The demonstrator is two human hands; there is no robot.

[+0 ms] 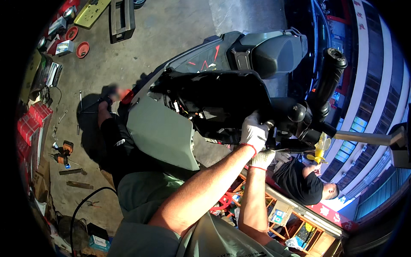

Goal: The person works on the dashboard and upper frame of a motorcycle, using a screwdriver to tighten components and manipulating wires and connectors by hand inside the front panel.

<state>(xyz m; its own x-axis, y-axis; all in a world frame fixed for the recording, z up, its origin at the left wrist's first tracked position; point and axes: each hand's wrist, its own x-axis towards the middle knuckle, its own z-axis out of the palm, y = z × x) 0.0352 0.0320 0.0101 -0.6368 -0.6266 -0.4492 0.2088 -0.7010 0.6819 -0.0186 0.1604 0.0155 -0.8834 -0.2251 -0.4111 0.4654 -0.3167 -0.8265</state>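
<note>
A grey-green motor scooter (162,128) stands in front of me, with a dark opening and loose wiring showing at its front body. My left hand (255,132), in a white knit glove with a red cuff, has its fingers bent against the edge of a black panel (231,88) below the handlebar. What it grips there is dark and I cannot make it out. Just below it, my right hand (263,159) wears a matching glove. Its fingers are hidden behind the scooter's parts and the left wrist. The black handlebar grip (329,75) sticks up to the right of both hands.
A person in black (299,182) is at the lower right, beside a yellow fan-like thing (317,157). Tools, an orange-black power tool (67,148) and red boxes (32,124) lie on the left floor. A metal frame (122,21) stands far back. An orange rack (306,227) is at the lower right.
</note>
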